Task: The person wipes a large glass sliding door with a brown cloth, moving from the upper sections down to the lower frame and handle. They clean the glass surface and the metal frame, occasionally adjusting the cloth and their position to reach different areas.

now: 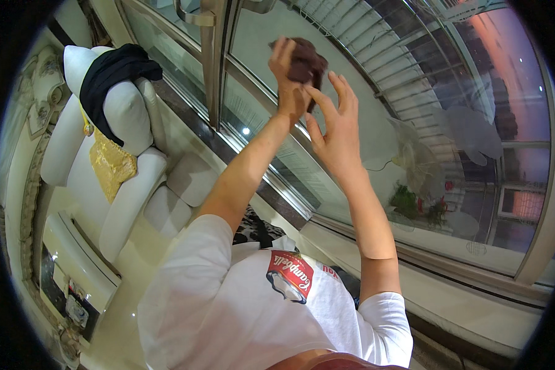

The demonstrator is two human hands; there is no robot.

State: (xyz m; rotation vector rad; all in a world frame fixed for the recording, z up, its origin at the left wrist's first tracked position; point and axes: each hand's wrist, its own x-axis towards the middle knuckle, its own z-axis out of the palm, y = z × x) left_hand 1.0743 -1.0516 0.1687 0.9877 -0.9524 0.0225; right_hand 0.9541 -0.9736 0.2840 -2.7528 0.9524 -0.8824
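A bunched dark brown cloth (305,60) is in my left hand (289,83), which is raised in front of the glass panels. My left fingers are blurred and partly overlap the cloth; whether the cloth touches the glass I cannot tell. My right hand (335,120) is just to the right and lower, fingers spread and bent, with nothing held. Its index fingertip is close to my left wrist, and a strip of the cloth hangs between the two hands.
A metal-framed glass door with a handle (210,60) stands at upper left of my hands. Beyond the glass are a barred railing (388,60) and green plants (404,201). To the left are a white sofa (85,185), black cloth (101,88), yellow cloth (113,162) and a glossy table (81,259).
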